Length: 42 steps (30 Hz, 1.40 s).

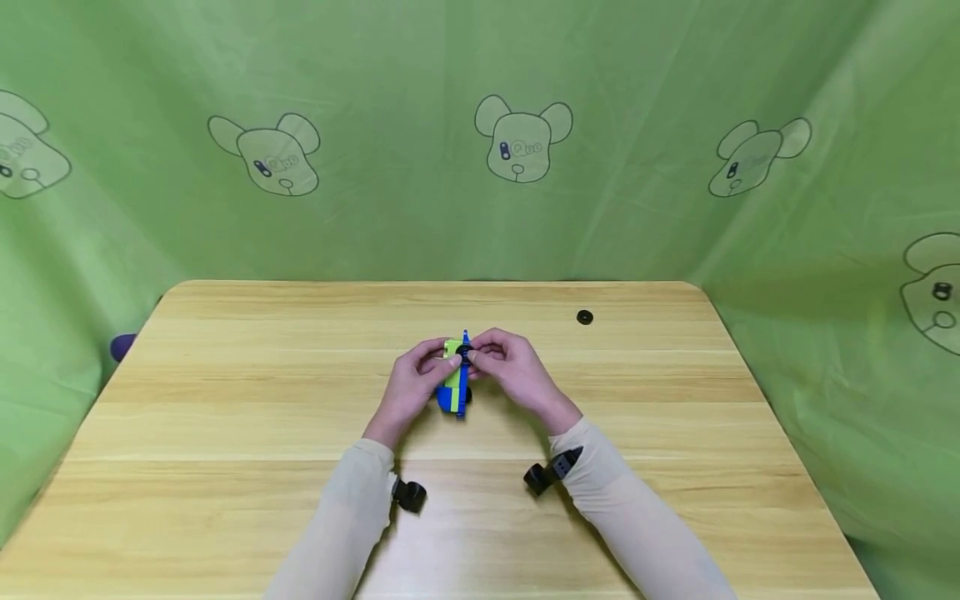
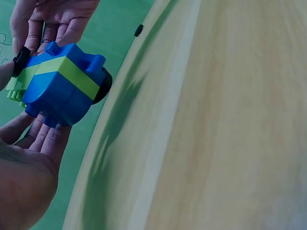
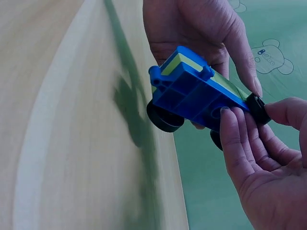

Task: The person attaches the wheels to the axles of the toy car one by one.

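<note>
A blue and lime-green toy car is held up over the table, tipped on its side. My left hand grips its body, with the thumb reaching the black wheel at one corner. My right hand pinches that same wheel, its thumb on the outer face and its fingers against the car's blue underside. Another black wheel sits at the opposite end of the car. A further dark wheel is partly hidden behind the underside and the right fingers.
A loose black wheel lies on the wooden table, toward the back right. Green cloth with mouse-head drawings hangs behind and along both sides. Something purple shows beyond the left table edge.
</note>
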### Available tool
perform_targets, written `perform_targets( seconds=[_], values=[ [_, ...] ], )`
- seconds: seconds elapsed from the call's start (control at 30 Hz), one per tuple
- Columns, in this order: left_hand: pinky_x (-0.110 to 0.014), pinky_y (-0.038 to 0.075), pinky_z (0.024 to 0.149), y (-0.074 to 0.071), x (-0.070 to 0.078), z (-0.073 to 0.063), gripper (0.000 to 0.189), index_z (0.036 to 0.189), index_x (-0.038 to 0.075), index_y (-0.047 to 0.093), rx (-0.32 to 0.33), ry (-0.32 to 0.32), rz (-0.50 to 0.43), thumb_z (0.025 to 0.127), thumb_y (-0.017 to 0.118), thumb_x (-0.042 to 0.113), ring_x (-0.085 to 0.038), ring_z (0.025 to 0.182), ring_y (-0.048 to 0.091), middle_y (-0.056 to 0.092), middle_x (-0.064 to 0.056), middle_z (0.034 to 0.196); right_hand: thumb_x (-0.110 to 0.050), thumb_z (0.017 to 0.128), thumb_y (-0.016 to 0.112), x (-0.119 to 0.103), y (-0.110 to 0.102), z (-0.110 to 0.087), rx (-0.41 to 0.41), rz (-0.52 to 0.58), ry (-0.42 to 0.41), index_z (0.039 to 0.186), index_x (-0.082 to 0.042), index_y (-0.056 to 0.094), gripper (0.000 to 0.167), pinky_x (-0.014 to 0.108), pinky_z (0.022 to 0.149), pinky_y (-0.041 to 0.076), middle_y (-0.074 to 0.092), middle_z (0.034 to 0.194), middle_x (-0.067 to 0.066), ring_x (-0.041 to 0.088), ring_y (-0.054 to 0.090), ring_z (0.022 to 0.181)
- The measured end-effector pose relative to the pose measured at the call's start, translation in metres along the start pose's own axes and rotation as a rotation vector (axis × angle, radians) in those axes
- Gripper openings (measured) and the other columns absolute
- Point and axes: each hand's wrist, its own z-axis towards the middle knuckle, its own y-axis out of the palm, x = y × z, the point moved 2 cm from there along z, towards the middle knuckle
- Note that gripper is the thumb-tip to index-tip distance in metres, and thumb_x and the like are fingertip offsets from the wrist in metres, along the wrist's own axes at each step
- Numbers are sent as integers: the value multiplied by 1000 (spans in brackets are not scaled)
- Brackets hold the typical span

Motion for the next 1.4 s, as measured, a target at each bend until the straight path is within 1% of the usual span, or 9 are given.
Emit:
perform_targets(
  seconds=[0.13,0.33,0.53,0.67,0.8,0.9,1.0,1.2,1.4],
  values=[
    [-24,53,79,2,2,-1,52,136,-2,53,7,12,-26,90,73,14,-22,97,65,67,-18,110,3,95,59,0,-2,2,20,25,-1,109,14,56,18,50,86,54,63,97,20,23,66,80],
    [-26,54,81,2,5,-3,54,135,-4,53,12,26,-15,87,73,5,-24,97,65,67,-19,106,2,95,59,-4,-4,4,49,52,-7,111,13,56,19,43,80,58,63,100,21,22,66,80],
    [-29,54,83,0,5,-4,52,135,-2,55,-34,28,27,87,73,5,-27,103,62,65,-20,113,2,96,58,-9,-7,6,88,98,-30,113,14,55,21,49,83,55,62,100,21,23,65,82],
    [-34,51,91,-1,4,-4,55,138,-2,52,-74,11,46,87,73,5,-32,111,59,61,-21,121,2,96,58,-10,-9,7,101,113,-39,113,14,54,21,52,84,54,61,99,20,23,64,82],
    [-39,48,97,0,22,-13,56,139,-5,50,-107,10,51,88,71,4,-37,115,56,60,-22,121,3,96,58,-11,-11,7,106,121,-46,112,14,54,21,50,83,55,61,98,20,22,64,82],
    [-38,49,96,2,34,-20,55,138,-6,50,-116,20,46,87,70,2,-39,114,56,60,-24,121,3,95,58,-10,-12,8,106,122,-45,112,14,54,20,48,82,55,61,97,19,21,64,81],
    [-36,50,93,1,30,-18,55,138,-7,50,-116,17,38,87,70,1,-39,114,55,59,-25,122,2,96,59,-10,-12,9,99,119,-38,112,14,55,21,49,82,55,61,97,19,21,64,81],
    [-34,50,92,-1,7,-5,57,138,-5,49,-87,13,22,86,72,1,-37,114,56,59,-23,122,0,96,59,-9,-14,10,81,108,-31,112,13,55,21,48,83,55,62,101,20,23,65,85],
    [-33,52,89,0,1,-5,55,135,-2,55,-48,29,7,84,75,2,-33,110,59,62,-19,118,-8,96,63,-10,-24,9,52,51,-52,111,10,57,25,53,85,53,63,105,27,39,64,94]
  ],
)
